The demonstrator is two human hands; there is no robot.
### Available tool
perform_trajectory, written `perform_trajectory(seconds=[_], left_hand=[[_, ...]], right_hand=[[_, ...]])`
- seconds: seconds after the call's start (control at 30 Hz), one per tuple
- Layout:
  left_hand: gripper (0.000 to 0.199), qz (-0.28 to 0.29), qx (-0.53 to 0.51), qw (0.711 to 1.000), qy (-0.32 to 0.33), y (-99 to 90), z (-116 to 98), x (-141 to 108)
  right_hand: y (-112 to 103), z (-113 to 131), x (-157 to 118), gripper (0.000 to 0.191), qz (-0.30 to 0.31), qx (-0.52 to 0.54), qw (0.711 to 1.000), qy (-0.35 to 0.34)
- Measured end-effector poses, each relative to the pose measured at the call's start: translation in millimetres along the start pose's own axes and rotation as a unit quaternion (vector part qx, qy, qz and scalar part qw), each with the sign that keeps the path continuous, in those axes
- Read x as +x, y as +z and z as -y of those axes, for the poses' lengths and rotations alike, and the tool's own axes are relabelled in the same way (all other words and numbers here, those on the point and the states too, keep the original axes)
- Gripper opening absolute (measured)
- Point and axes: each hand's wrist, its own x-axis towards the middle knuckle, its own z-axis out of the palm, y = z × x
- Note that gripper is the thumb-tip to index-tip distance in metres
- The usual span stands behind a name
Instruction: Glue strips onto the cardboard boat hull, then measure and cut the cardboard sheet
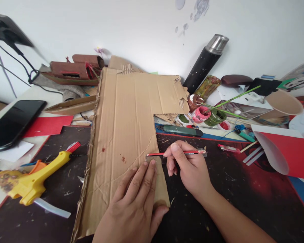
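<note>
A large sheet of corrugated cardboard with a notch cut from its right side lies across the dark mat. My left hand rests palm down on its lower part, fingers extended and the thumb apart near the right edge. Under those fingertips is a small clear strip, partly hidden. Pinched in my right hand is a red pencil, held almost level, its tip at the cardboard just above my left fingertips.
A yellow glue gun and black phone lie at left. Behind the notch are a green cutter, open paint jars and a black thermos. Red paper is at right; a brown model boat sits back left.
</note>
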Motion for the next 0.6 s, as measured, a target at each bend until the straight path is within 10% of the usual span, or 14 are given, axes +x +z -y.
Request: perform_trajectory(seconds=[0.6], left_hand=[[0.064, 0.011, -0.006, 1.000, -0.004, -0.7, -0.5, -1.7]], right_hand=[[-0.4, 0.7, 0.3, 0.047, 0.003, 0.001, 1.000, 0.002]])
